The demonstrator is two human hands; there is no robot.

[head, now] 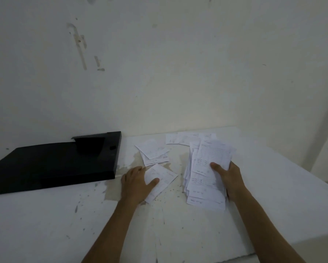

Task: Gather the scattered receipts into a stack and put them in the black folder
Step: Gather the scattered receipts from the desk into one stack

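My right hand (pixel 228 177) grips a thick, fanned stack of white receipts (pixel 206 171), thumb on top, its lower end near the table. My left hand (pixel 135 184) pinches a single receipt (pixel 164 179) that lies mostly flat on the table. A small pile of loose receipts (pixel 153 152) sits just beyond my left hand. More loose receipts (pixel 180 138) lie at the back by the wall. The black folder (pixel 51 164) lies flat and closed at the left, with a short gap between it and my left hand.
The white table (pixel 273 186) is stained and speckled, with its right edge running diagonally at the right. A marked white wall (pixel 159 73) stands directly behind the table.
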